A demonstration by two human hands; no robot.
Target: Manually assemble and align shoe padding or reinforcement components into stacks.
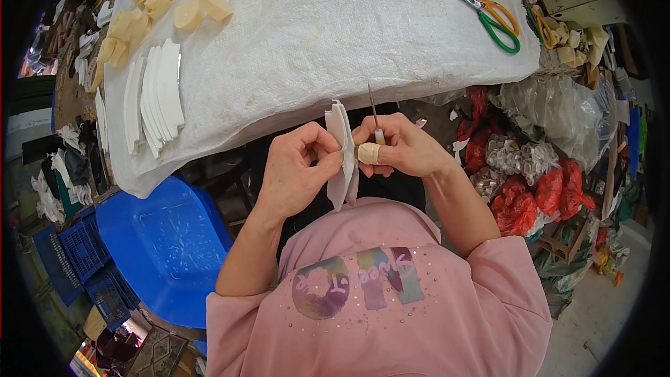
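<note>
In front of my chest, my left hand (294, 166) pinches a folded white strip of sheet material (339, 141), which stands on edge with its layers slightly parted. My right hand (413, 148) is closed around the pale handle of an awl (373, 106), its thin metal spike pointing up and away from me. The fingertips of that same hand touch the strip's right side. Beige tape (368, 153) wraps one right-hand digit. Farther left on the covered table lies a fanned row of white curved strips (162, 94).
A white woven sheet (314, 35) covers the table ahead. Cream-coloured rolled tape pieces (159, 0) lie at its far left, scissors with green and yellow handles (497, 22) at far right. A blue plastic chair (167, 251) stands left. Red plastic bags (513, 206) are heaped right.
</note>
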